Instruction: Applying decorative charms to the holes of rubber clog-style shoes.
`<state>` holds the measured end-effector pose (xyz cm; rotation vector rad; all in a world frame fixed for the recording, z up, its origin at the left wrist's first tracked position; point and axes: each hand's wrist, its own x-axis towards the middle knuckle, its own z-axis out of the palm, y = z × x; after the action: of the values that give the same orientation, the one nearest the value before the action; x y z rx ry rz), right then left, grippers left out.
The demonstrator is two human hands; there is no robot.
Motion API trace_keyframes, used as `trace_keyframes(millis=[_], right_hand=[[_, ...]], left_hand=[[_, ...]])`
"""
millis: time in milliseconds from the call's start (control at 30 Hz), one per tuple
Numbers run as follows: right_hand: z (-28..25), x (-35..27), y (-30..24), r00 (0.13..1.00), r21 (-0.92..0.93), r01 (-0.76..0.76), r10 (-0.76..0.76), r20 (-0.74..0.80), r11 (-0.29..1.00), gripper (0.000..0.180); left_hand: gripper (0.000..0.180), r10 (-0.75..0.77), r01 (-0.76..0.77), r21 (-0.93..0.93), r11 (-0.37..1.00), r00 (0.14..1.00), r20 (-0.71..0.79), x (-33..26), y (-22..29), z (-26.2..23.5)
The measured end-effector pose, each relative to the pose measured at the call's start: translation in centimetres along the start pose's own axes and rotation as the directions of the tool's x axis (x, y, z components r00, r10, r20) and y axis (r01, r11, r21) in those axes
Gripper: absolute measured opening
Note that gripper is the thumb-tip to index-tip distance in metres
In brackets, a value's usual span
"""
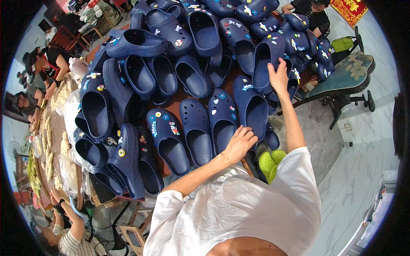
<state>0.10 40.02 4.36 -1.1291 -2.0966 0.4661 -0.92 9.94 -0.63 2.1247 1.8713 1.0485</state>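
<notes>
Navy foam clogs cover the table in front of me. My left hand [240, 143] is at the heel of a navy clog [252, 102] in the near row, its fingers bent over the heel's rim. This clog has a charm on its toe. Farther out, my right hand [279, 76] grips the right side of another navy clog [265, 57], thumb at the opening and the other fingers partly hidden. Left of my left hand are a clog with several charms [223, 111], a clog without visible charms [195, 123] and one with flower charms [166, 134].
More clogs are heaped at the far side, and others stand along the left edge. Lime green clogs [271, 163] are low on my right, near a green-backed office chair [341, 74]. People sit around another table [57, 123] at left; one person [314, 17] is at far right.
</notes>
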Motion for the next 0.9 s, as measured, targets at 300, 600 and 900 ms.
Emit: trace_keyframes(millis=[300, 600, 900], right_hand=[[0.1, 0.9, 1.5, 0.998, 0.022, -0.047, 0.046, 0.039, 0.999, 0.064], [1.2, 2.1, 3.9, 0.999, 0.194, -0.043, 0.046, -0.012, 0.980, 0.061], [1.9, 4.1, 2.3, 0.990, 0.059, 0.111, -0.105, -0.096, 0.992, 0.051]], left_hand=[[0.022, -0.034, 0.042, 0.090, 0.995, 0.995, -0.093, 1.2, -1.6, 3.3], [0.017, -0.164, 0.119, 0.407, 0.906, 0.984, 0.076, 0.8, -1.7, 6.2], [0.015, -0.144, 0.114, 0.410, 0.905, 0.989, 0.042, 0.6, -2.0, 6.6]])
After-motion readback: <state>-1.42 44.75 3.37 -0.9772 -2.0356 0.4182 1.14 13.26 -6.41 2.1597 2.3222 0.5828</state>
